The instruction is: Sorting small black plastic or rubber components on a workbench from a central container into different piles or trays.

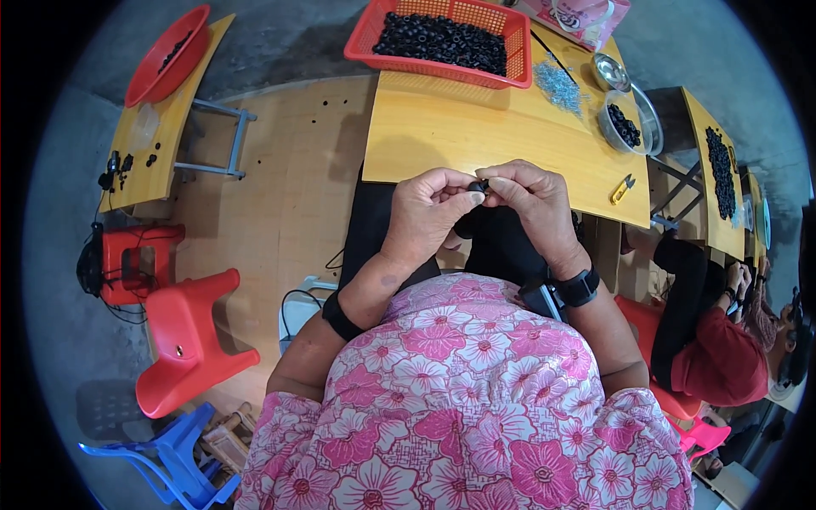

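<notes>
Both my hands are brought together just off the near edge of the yellow table (pixel 425 127). Between them is a small black round part (pixel 478 186). My left hand (pixel 429 208) pinches it between thumb and forefinger. From the other side my right hand (pixel 531 204) is closed on the same part, thumb and fingertips pressed together. The fingers partly cover the part, so its exact kind cannot be made out. Yellow-handled snips (pixel 623 189) lie on the table to the right of my hands.
A red plastic basket (pixel 438 70) of black ring-like parts stands at the table's back. Right of it are a pile of thin clear-blue pieces (pixel 558 87), a metal bowl (pixel 610 72) and a clear tub (pixel 609 127) with black parts. Red stools (pixel 191 331) stand left; a seated person (pixel 722 357) works right.
</notes>
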Motion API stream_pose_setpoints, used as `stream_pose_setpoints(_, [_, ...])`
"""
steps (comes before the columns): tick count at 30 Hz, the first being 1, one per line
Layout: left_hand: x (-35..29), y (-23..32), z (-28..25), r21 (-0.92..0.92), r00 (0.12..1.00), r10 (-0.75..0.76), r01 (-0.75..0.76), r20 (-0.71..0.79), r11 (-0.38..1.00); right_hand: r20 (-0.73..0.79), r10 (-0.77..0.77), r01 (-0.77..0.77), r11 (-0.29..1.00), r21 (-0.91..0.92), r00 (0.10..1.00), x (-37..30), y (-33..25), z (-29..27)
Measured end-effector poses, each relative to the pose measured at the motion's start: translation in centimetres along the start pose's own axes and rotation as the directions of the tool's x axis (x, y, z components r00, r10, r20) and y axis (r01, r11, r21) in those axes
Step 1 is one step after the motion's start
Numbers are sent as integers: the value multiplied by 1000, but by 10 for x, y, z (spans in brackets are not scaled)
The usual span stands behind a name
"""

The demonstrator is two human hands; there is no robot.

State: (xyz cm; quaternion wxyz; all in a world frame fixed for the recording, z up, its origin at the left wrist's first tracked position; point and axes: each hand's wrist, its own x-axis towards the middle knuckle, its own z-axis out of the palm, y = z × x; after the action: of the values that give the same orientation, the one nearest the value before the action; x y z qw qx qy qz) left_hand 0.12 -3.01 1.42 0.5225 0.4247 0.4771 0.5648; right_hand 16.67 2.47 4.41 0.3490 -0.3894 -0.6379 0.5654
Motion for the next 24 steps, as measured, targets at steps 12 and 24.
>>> stream_pose_setpoints(12, [1,0,-2,3,1000,-12,12,21,1000,60,165,-174,961,215,984,2,2,-4])
stream_pose_setpoints(24, [0,5,-5,23,995,-98,97,31,995,65,96,-106,980,169,993,6,8,-2])
